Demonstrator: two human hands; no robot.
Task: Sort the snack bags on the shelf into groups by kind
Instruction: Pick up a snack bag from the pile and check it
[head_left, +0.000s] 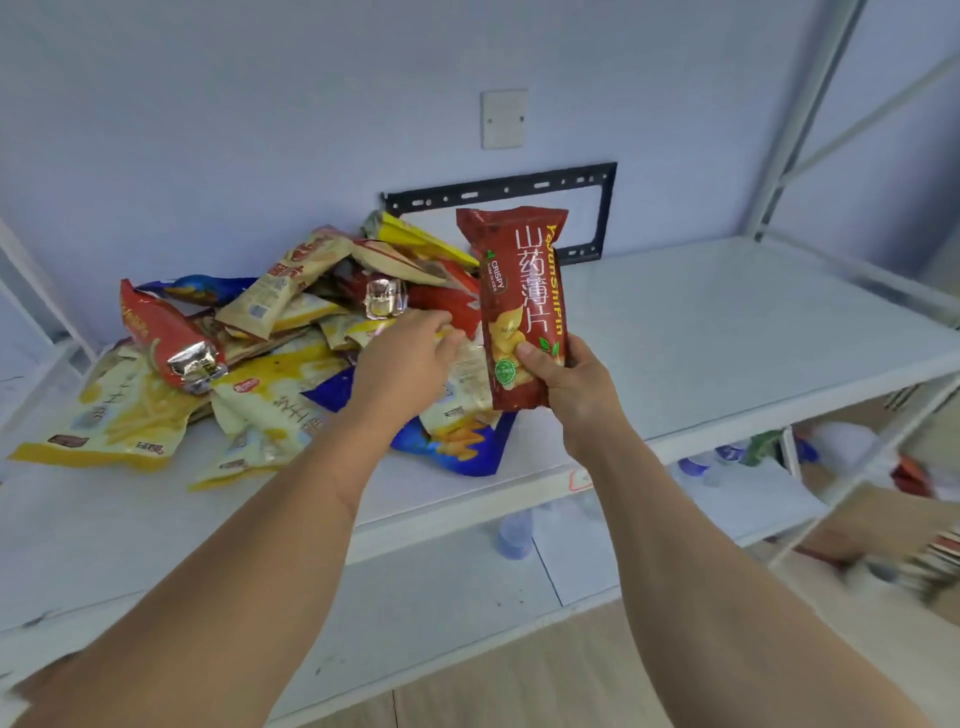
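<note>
White shelf (727, 332) against a pale wall carries everything; the right hand (571, 382) grips the dark red crisp bag (522, 306) by its lower end, upright, just right of the heap; the left hand (410, 358) reaches into the pile of snack bags (270, 353), fingers mostly hidden, so I cannot tell if they hold anything; the bags look light, puffed, slick and crushable, so best pinched at a sealed end.

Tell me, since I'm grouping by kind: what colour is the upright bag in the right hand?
Dark red tall crisp bag with white characters; head view.
</note>
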